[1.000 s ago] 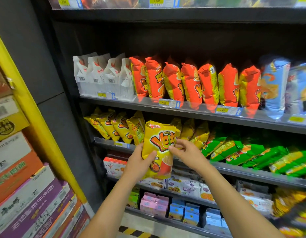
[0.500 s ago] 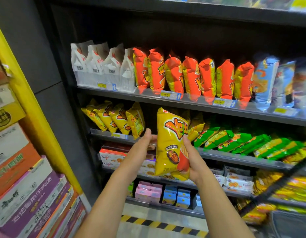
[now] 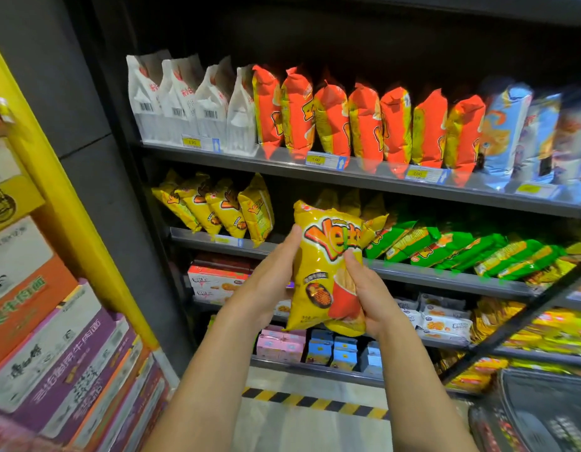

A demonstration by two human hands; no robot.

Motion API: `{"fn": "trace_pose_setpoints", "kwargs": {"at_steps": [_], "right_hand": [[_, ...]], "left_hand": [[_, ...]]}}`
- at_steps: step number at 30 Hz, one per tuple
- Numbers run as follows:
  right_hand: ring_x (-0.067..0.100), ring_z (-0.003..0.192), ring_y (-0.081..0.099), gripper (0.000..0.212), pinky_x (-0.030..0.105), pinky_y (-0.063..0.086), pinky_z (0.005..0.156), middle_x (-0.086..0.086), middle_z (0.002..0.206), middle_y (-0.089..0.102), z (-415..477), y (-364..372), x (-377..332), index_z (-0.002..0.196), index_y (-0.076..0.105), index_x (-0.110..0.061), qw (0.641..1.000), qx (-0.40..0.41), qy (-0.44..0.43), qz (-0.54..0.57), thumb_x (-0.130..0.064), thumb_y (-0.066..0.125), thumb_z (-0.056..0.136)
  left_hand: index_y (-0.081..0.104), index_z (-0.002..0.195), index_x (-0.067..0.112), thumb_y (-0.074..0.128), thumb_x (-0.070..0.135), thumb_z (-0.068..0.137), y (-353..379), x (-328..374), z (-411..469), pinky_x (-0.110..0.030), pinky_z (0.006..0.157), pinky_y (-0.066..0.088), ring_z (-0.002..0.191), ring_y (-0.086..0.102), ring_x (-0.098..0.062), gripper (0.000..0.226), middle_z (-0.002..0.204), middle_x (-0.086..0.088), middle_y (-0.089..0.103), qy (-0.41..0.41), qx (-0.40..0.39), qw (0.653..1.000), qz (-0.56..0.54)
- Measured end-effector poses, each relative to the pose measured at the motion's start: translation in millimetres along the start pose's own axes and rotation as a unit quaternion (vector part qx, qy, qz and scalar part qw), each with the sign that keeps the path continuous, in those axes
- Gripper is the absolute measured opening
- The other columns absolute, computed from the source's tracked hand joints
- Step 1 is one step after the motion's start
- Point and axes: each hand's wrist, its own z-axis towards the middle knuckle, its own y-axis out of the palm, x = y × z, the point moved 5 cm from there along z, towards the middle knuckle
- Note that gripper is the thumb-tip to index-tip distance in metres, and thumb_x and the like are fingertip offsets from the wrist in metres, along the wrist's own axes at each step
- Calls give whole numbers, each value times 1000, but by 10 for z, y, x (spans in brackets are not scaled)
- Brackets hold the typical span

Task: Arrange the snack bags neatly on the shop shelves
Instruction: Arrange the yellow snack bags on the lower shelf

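Note:
I hold a yellow snack bag (image 3: 328,272) upright in front of the second shelf (image 3: 198,236). My right hand (image 3: 367,291) pinches its lower right part, thumb on the front. The flat of my left hand (image 3: 269,282) lies against the bag's left edge with the thumb straight up; its fingers are hidden behind the bag. Matching yellow bags (image 3: 217,207) lean in a row at the left of that shelf. A gap in the row shows to their right, with more yellow bags partly hidden behind the held one.
Green bags (image 3: 445,246) lie to the right on the same shelf. Above stand white bags (image 3: 185,99), orange bags (image 3: 348,122) and blue bags (image 3: 517,132). Stacked cartons (image 3: 38,321) and a yellow post (image 3: 54,190) are on my left, and a dark basket (image 3: 543,412) sits at bottom right.
The bag has moved right and turned upright. My right hand slid from its top edge down to its lower right side. My left hand went from gripping it to lying flat along its edge.

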Motion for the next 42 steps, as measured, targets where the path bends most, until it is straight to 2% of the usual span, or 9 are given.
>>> {"fn": "trace_pose_setpoints", "kwargs": {"at_steps": [5,9,13,17,21,24,30,38,42], "right_hand": [[25,111,76,59,54,56,104,4,120,79,-120,112,-177,135,65,-25,997,1,-31,-69,-65,57,92],[24,109,77,74,49,60,97,6,117,80,-213,-102,-256,135,66,-22,1000,1,-5,-23,-74,36,92],[36,109,75,87,55,60,92,18,116,78,-264,-368,-327,134,64,-12,1000,3,-13,21,-77,33,85],[37,108,74,90,54,59,91,20,118,76,-228,-576,-356,138,61,-11,1000,-7,-20,23,-79,34,84],[25,113,75,83,53,58,101,6,120,78,-189,-711,-413,137,63,-20,999,-32,-25,-34,-79,36,86],[15,113,74,67,43,58,99,-3,122,78,-186,-759,-495,135,66,-26,992,-61,-48,-95,-72,51,88],[18,111,75,59,41,61,96,0,122,78,-98,-1112,-537,134,62,-22,991,-44,-88,-86,-39,79,80],[18,111,74,52,33,62,87,-2,117,79,-35,-1614,-536,127,65,-21,983,-54,-141,-107,-6,85,82],[16,109,75,52,30,61,85,-2,116,79,-4,-1701,-518,127,65,-19,982,-64,-143,-103,-5,86,82]], "left_hand": [[22,166,32,46,83,91,130,-102,101,-38,102,45,145,45,-24,93,164,3,40,-2,89,991,95],[41,159,33,55,99,71,131,-234,168,-51,115,44,144,50,-29,111,161,3,48,-40,131,990,42],[75,120,26,55,80,88,284,-306,209,-54,95,60,104,78,-32,65,110,-9,81,-61,108,988,-87],[77,120,24,59,80,85,475,-340,272,-64,104,54,109,76,-37,68,115,-15,79,-40,107,986,-118],[69,127,28,52,79,89,632,-296,370,-45,84,65,99,80,-25,66,111,-5,81,-13,128,990,-63],[62,133,39,58,88,78,750,-236,442,-46,94,63,110,75,-16,73,123,7,76,46,149,988,20],[56,125,49,63,69,81,1094,-71,515,-42,91,63,104,75,-4,48,115,19,75,134,125,977,110],[47,147,37,92,38,76,1220,-159,607,-44,105,55,133,63,-19,84,143,5,65,157,-7,980,123],[47,148,31,87,14,85,1255,-182,617,-39,104,57,133,63,-18,76,142,4,66,155,-34,979,132]]}}
